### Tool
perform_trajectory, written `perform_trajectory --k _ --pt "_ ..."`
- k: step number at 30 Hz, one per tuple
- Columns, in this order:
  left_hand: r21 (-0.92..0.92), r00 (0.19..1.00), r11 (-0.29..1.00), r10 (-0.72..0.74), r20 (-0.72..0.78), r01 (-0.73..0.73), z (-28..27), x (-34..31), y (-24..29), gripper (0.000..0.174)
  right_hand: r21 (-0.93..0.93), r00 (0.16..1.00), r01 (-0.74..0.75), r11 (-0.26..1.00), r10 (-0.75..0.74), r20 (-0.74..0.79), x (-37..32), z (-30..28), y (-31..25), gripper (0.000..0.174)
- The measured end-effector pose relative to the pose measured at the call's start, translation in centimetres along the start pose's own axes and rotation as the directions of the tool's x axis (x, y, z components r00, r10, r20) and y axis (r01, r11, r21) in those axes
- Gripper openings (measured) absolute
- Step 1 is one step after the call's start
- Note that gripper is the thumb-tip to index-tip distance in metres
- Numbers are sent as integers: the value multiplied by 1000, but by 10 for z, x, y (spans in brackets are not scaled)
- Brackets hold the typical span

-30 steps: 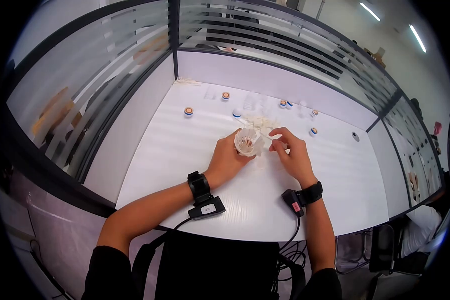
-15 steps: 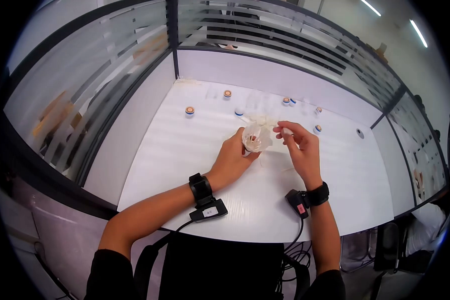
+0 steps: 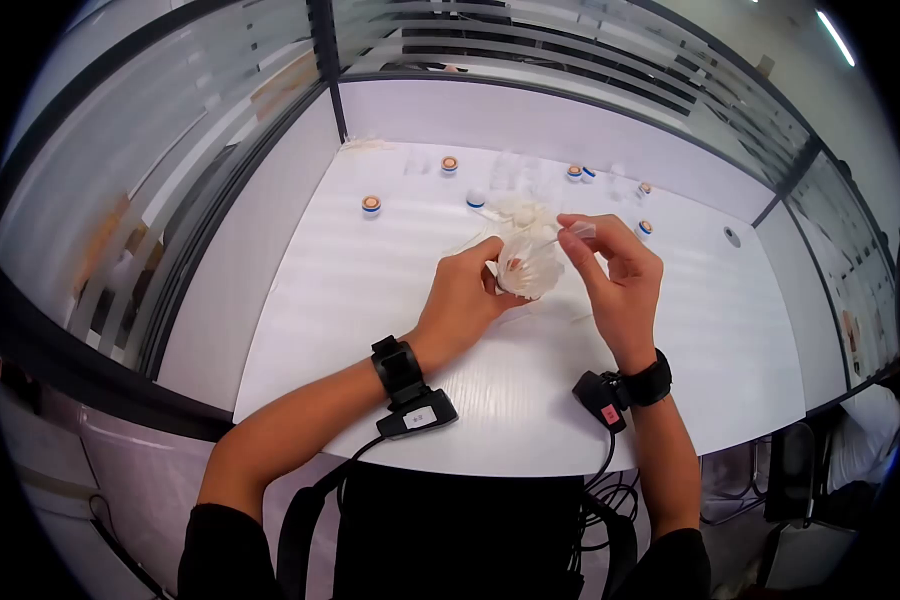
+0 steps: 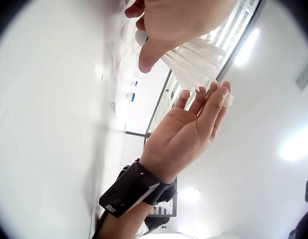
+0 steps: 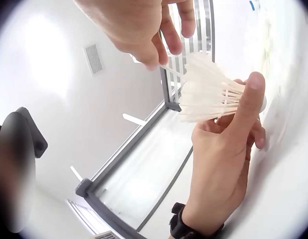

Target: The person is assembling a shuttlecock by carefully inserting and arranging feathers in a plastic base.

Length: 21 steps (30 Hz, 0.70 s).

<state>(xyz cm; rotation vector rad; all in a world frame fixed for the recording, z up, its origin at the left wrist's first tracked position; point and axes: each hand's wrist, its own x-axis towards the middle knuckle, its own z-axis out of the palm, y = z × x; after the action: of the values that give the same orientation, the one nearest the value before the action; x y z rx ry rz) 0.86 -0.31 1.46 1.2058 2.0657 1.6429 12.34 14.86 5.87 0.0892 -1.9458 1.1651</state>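
Note:
Over the middle of the table point(image 3: 370, 300), my left hand point(image 3: 460, 300) grips a white feather shuttlecock point(image 3: 528, 268) by its base end. The skirt tilts up and to the right, toward my right hand point(image 3: 625, 285). Between right thumb and fingers I pinch a loose white feather point(image 3: 582, 230) near the skirt's rim. From the right wrist view, the feather's thin shaft point(image 5: 171, 69) points at the shuttlecock point(image 5: 206, 92), overlapping its edge. My left thumb point(image 4: 151, 55) lies along the lower skirt in the left wrist view, and the fingers hide most of the base.
Beyond the shuttlecock lies a pile of pale feathers point(image 3: 525, 212). Several blue-banded round bases stand about the table, one at the left point(image 3: 371, 206), another at the back point(image 3: 450, 165), one at the right point(image 3: 645, 229). A partition point(image 3: 530, 125) closes the back.
The shuttlecock has moved a little right and its skirt has tipped toward the right hand. My right hand has shifted right and up, bringing the pinched feather to the rim.

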Motion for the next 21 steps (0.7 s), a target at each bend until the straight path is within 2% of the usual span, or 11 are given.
perform_trajectory --k 8,11,14,17,21 --pt "32 1000 999 15 -7 -15 1 1 -8 35 -195 994 93 976 -79 80 0 5 -7 12" --pt "-31 993 995 95 -64 -97 4 -1 -8 32 -246 994 80 966 -59 92 0 6 -12 13" --pt "5 992 994 105 -68 -105 4 -1 -9 32 -270 995 80 960 -59 82 0 4 -13 13" --pt "-16 993 994 104 -64 -105 3 -2 -6 31 -301 991 134 944 -119 66 0 6 -11 12" --pt "-34 993 994 104 -57 -106 2 -4 -4 30 -215 995 76 974 -59 84 -1 5 -9 12"
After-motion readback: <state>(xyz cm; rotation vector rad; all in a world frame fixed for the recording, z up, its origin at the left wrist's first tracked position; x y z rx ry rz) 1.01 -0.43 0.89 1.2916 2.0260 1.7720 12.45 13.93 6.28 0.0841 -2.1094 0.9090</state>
